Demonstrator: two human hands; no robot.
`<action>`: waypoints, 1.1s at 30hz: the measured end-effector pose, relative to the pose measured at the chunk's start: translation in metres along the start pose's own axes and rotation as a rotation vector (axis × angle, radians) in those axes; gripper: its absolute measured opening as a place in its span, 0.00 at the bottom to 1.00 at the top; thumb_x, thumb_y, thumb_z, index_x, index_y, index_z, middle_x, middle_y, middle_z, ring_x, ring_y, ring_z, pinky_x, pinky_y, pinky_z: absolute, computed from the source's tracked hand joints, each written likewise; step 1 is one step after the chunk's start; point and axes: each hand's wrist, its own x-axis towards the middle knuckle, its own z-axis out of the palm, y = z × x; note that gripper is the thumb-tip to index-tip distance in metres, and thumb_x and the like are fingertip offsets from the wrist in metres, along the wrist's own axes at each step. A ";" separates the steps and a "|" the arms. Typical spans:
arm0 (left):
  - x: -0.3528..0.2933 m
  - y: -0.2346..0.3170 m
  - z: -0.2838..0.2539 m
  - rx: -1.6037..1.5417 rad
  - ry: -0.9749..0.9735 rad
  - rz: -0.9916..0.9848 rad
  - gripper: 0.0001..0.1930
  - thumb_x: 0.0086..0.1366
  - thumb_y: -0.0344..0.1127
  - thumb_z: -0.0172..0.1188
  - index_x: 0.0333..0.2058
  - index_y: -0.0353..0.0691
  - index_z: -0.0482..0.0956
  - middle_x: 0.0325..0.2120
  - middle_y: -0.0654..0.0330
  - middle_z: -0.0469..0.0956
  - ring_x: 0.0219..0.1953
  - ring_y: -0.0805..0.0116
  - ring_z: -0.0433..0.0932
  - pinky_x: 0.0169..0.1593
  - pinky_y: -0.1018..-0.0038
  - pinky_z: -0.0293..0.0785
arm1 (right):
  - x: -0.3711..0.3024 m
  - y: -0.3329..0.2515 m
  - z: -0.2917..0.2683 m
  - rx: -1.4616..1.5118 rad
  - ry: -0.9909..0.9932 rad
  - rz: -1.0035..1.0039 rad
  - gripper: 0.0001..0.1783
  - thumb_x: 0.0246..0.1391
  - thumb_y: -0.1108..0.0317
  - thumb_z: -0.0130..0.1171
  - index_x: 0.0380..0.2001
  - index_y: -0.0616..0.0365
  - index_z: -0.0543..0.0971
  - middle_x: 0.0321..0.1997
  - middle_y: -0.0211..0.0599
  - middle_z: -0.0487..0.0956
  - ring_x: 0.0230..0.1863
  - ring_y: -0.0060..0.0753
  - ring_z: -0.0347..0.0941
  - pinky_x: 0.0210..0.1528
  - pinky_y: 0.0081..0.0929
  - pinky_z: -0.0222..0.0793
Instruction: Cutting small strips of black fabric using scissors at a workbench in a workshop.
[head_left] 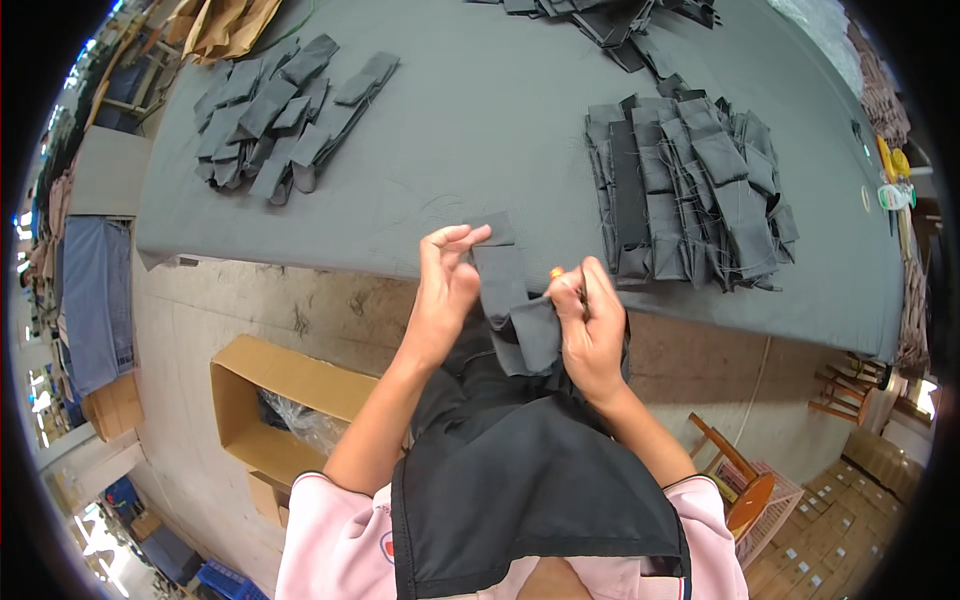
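Note:
My left hand (445, 290) pinches the upper end of a dark grey sewn fabric strip (500, 282) at the near edge of the table. The strip hangs down in folded layers in front of my lap. On its right side my right hand (592, 325) is closed, close to the strip's folded flap. A small tool with an orange end (557, 272) sticks out of that fist; the rest of it is hidden by my fingers. Two groups of similar dark fabric pieces lie on the table, a loose pile (265, 115) on the left and stacked rows (690, 190) on the right.
The table (480, 130) has a grey cloth cover with loose threads on it. More dark pieces (610, 20) lie at its far edge, near brown paper (230, 30). Below left stands an open cardboard box (235, 400) with plastic inside; a wooden stool (750, 500) is at lower right.

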 end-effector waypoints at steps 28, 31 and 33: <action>-0.025 0.029 0.013 -0.471 -0.020 -0.334 0.13 0.61 0.32 0.51 0.44 0.34 0.70 0.32 0.59 0.77 0.34 0.75 0.75 0.42 0.77 0.71 | -0.014 -0.001 -0.008 -0.086 0.038 -0.032 0.17 0.40 0.77 0.66 0.37 0.60 0.75 0.33 0.36 0.71 0.27 0.26 0.67 0.31 0.18 0.66; -0.026 0.030 0.012 -0.495 -0.040 -0.334 0.13 0.61 0.32 0.51 0.44 0.34 0.70 0.33 0.59 0.77 0.34 0.75 0.75 0.43 0.77 0.71 | -0.013 0.001 -0.011 -0.193 0.035 -0.184 0.17 0.40 0.77 0.67 0.37 0.60 0.75 0.31 0.35 0.70 0.26 0.25 0.67 0.31 0.17 0.66; -0.026 0.031 0.014 -0.478 -0.040 -0.340 0.13 0.62 0.32 0.51 0.44 0.34 0.70 0.34 0.59 0.77 0.34 0.75 0.75 0.43 0.77 0.71 | -0.016 0.003 -0.012 -0.056 0.043 -0.078 0.17 0.40 0.76 0.67 0.37 0.60 0.75 0.29 0.32 0.69 0.25 0.22 0.65 0.31 0.16 0.65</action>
